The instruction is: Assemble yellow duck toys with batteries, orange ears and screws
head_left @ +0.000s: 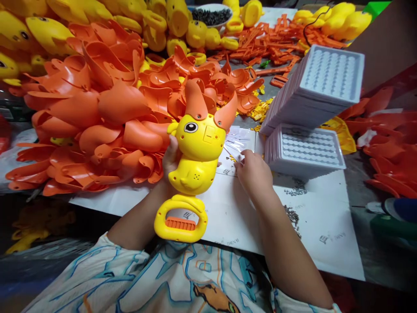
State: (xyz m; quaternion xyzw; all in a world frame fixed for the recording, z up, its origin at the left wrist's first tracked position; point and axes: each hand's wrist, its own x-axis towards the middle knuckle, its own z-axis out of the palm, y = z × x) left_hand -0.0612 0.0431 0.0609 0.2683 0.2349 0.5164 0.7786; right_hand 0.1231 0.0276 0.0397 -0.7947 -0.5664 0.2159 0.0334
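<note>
My left hand (170,160) grips a yellow plastic animal toy (195,152) from behind, holding it upright above the white paper sheet (228,217). The toy has two orange ears, one printed eye and a yellow loop handle with an orange grip at its bottom. My right hand (252,171) rests on the paper just right of the toy, fingers curled down onto a small clear plastic sheet (237,143). What the fingertips pinch, if anything, is hidden.
A big heap of orange ear shells (97,108) fills the left. Yellow toy bodies (156,21) line the back, with a bowl of dark screws (211,15). Two stacks of white blister trays (312,117) stand right of my hand. Small screws (291,215) lie on the paper.
</note>
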